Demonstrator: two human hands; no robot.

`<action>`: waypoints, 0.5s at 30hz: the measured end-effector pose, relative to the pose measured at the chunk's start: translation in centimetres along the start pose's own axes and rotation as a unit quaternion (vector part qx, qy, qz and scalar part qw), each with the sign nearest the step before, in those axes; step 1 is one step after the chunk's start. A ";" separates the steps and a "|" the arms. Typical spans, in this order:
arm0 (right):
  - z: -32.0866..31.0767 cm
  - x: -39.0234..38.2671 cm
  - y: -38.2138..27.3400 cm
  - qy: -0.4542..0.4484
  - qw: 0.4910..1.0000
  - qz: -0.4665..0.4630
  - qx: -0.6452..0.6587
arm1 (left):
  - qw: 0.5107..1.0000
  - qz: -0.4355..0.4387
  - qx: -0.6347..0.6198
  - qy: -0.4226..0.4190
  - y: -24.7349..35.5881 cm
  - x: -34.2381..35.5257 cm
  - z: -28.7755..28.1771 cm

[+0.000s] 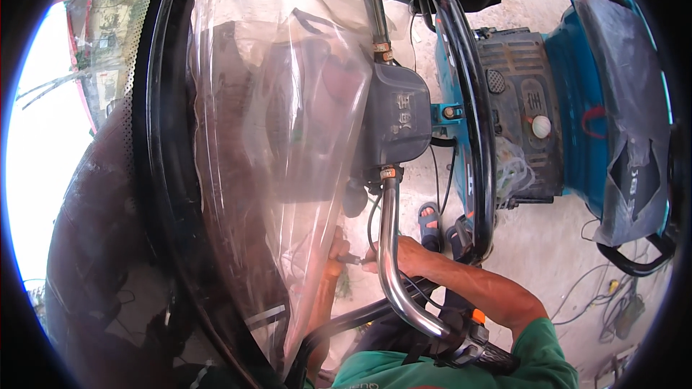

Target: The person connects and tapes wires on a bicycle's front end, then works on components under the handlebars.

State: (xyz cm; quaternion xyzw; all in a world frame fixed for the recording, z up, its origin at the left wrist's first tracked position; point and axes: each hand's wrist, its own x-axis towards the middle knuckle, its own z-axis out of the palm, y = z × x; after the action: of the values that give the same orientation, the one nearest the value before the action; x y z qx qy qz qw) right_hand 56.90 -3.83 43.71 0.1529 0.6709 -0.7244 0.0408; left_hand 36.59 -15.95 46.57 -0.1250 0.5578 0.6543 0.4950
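Between my hands, just left of the chrome handlebar (390,234), is a small dark piece (351,258), like a connector or a short tool end; its kind is too small to make out. My right hand (398,255) reaches in from the right, partly behind the handlebar, its fingers closed at the piece's right end. On the other side, my left hand (335,246) is closed near its left end, blurred by the clear plastic sheet (288,115) in front of it. A thin black cable (372,223) hangs beside the handlebar, close to my right fingers.
A dark grey casing (401,115) sits at the handlebar's middle. The blue three-wheeler has a ribbed floor mat (519,101) bearing a round pale object (540,127), and a covered seat (623,115). A black frame tube (472,101) curves past. Loose cables (605,310) lie on the ground.
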 end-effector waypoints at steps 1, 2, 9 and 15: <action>-0.1 0.0 -0.1 0.000 1.000 0.005 0.000 | 1.000 -0.001 -0.007 -0.004 0.1 -0.2 0.8; -0.2 0.0 -0.1 -0.001 1.000 0.004 -0.001 | 1.000 0.000 -0.007 -0.003 0.2 -0.5 1.5; 0.4 0.0 0.7 0.018 1.000 -0.013 -0.020 | 0.991 -0.011 0.094 0.098 0.3 -0.8 2.7; 0.3 -0.1 0.6 0.048 0.996 -0.047 -0.061 | 0.987 0.009 0.132 0.091 -0.1 -0.5 2.3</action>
State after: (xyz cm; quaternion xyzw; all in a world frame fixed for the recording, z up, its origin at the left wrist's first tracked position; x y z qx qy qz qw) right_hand 57.10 -4.24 43.17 0.1530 0.7212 -0.6754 -0.0164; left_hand 37.80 -14.26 47.71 -0.1123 0.6830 0.5656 0.4483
